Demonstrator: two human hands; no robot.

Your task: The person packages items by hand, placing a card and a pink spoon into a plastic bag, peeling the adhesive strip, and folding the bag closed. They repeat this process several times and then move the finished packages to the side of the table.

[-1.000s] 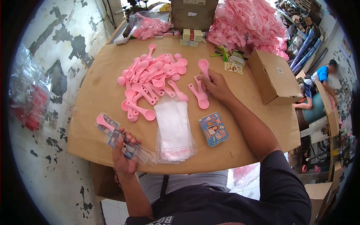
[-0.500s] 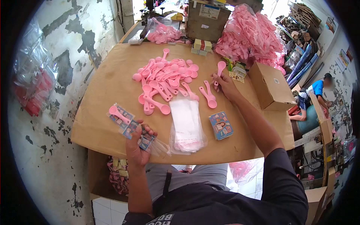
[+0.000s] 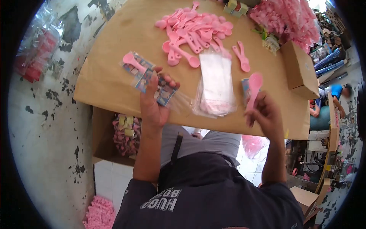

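My left hand (image 3: 157, 93) is closed on clear plastic packets with blue printed cards (image 3: 166, 94); a pink spoon (image 3: 134, 62) lies on the upper packet. My right hand (image 3: 265, 111) pinches the handle of another pink spoon (image 3: 254, 84), bowl upward, over the stack of blue cards (image 3: 246, 88), which it partly hides. Between my hands a pile of clear plastic bags (image 3: 216, 82) lies on the brown table (image 3: 114, 84). Behind the bags is a heap of pink spoons (image 3: 198, 28), with a pair of spoons (image 3: 241, 57) to its right.
A cardboard box (image 3: 299, 70) and a large bag of pink spoons (image 3: 286, 21) stand at the back right. Beneath the table's left side is a box of packed pieces (image 3: 127, 135). Another person (image 3: 337, 91) sits at the far right.
My right hand has brought its spoon from the back right toward me, over the card stack. The view has tilted downward. My left hand still holds the packets.
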